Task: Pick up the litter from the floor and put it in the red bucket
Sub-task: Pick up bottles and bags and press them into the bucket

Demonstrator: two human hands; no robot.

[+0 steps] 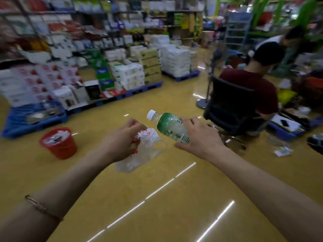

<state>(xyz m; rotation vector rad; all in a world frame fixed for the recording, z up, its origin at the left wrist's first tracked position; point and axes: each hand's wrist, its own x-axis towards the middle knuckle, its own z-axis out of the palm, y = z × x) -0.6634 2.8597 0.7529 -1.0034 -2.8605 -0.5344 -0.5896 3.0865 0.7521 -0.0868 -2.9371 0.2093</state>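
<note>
My left hand grips a crumpled clear plastic bag with red print, which hangs below the fingers above the floor. My right hand holds a plastic bottle with a green label and white cap, tilted with the cap pointing up-left. The red bucket stands on the yellow floor to the left of both hands, with white litter inside it. More litter lies on the floor at the right.
Blue pallets stacked with boxed goods line the left and back. A person in a dark red shirt sits on a black office chair at the right. A fan stand base sits beside the chair.
</note>
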